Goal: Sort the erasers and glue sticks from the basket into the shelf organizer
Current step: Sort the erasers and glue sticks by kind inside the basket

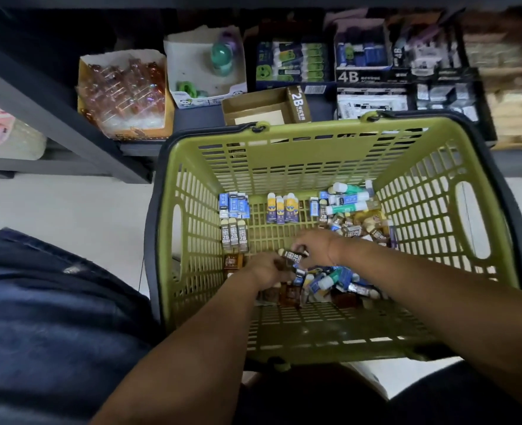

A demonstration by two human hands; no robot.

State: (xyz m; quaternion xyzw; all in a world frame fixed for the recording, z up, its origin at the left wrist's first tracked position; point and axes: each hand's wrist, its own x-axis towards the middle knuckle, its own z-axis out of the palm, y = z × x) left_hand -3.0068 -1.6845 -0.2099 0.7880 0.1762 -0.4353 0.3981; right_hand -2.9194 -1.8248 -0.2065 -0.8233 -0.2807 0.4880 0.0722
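A green basket (321,142) stands on the floor before a shelf. On its bottom lie sorted rows: blue erasers (234,205), brown 2B erasers (234,236) and yellow-blue erasers (283,207). Glue sticks (350,197) lie at the far right above a loose pile of erasers (364,230). My left hand (267,271) and my right hand (316,246) meet low in the basket, both gripping a 2B eraser (295,257). More mixed erasers and glue sticks (330,280) lie under my hands.
On the shelf behind the basket stand an open brown 2B box (265,108), a white box (204,65) holding a green item, a box of clear packets (124,93), and black 4B boxes (360,61). My knee in dark cloth (39,302) is at the left.
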